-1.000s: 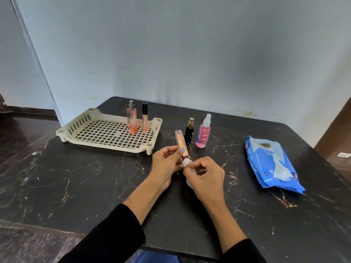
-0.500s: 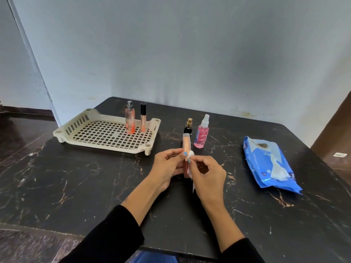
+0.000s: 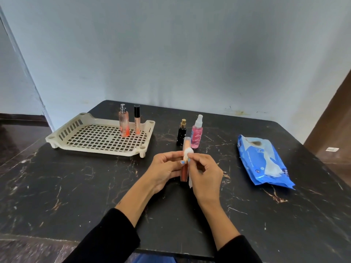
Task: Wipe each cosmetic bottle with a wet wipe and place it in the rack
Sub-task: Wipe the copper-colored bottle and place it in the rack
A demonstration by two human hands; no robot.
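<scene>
My left hand (image 3: 164, 168) grips a slim peach-and-brown cosmetic tube (image 3: 185, 149), held nearly upright over the table's middle. My right hand (image 3: 206, 174) pinches a white wet wipe (image 3: 188, 153) against the tube's upper part; a strip of the wipe hangs below my fingers. The cream plastic rack (image 3: 66, 136) sits at the back left with an orange perfume bottle (image 3: 124, 122) and a black-capped tube (image 3: 137, 120) standing in its far right corner. A black bottle with a gold cap (image 3: 182, 132) and a pink spray bottle (image 3: 197, 132) stand on the table behind the hands.
A blue pack of wet wipes (image 3: 263, 161) lies on the right side of the black marble table (image 3: 76, 186). The table stands against a pale wall, with floor to the left and a brown surface at the far right.
The tube has been turned from leaning left to nearly upright, and the wipe in my right hand has slid up from its lower part to its upper part.
</scene>
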